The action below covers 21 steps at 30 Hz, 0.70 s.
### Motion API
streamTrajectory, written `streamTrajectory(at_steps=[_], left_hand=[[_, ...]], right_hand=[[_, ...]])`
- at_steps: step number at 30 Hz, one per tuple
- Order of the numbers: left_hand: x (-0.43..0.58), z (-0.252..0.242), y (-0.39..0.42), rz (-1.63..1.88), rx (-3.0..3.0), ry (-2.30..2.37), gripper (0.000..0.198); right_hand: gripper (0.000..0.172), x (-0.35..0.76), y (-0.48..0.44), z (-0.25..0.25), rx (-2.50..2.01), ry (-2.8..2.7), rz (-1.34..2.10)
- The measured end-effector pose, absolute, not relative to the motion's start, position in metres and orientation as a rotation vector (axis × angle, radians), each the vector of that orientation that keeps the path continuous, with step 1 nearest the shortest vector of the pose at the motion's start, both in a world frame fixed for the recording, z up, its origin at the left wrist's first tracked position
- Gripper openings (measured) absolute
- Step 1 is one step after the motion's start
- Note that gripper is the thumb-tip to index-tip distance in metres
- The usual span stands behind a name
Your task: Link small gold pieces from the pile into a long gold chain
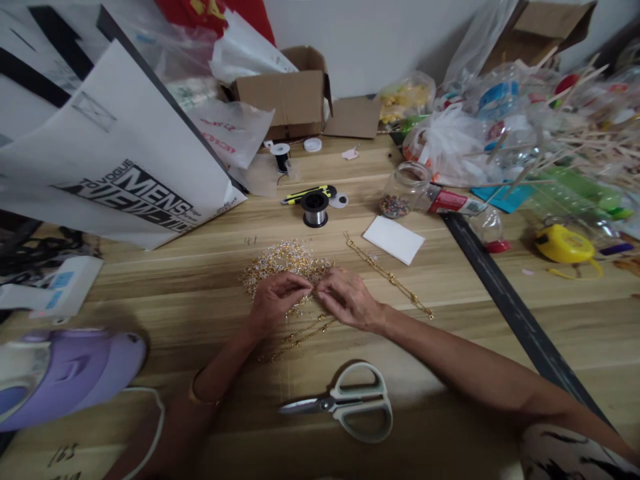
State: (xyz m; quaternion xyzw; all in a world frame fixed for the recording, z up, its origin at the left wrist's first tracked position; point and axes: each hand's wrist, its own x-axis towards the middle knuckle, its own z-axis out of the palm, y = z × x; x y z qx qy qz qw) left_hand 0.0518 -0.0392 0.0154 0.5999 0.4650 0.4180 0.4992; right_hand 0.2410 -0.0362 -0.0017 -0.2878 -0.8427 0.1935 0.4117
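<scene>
Bead pile [280,257] lying beside two pinching hands

Left hand [274,300] and right hand [353,300] are meeting at the pile's near edge, both pinching narrowly; what their fingertips are holding, I cannot tell. One gold chain [393,277] is lying right of the right hand, and more gold chain [305,331] is stretching just below both hands. Beyond, an open clear jar [413,176] is holding multicoloured beads [395,205] at its bottom. A clear bag [425,83] is containing yellow pieces [400,103]. An open cardboard box [283,100] is hiding its contents, a white packet [250,50] resting across its top.
</scene>
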Motion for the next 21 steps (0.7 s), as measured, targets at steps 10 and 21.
streamTrajectory(at_steps=[10, 21], left_hand=[[0.0512, 0.0131, -0.0392, 1.025, 1.489, 1.109, 0.007], [0.0509, 0.0132, -0.039, 0.996, 1.49, 1.098, 0.007]], right_hand=[[0.004, 0.2408, -0.0363, -0.0008, -0.717, -2.122, 0.484], [0.005, 0.2406, -0.0361, -0.0015, -0.716, -2.127, 0.498]])
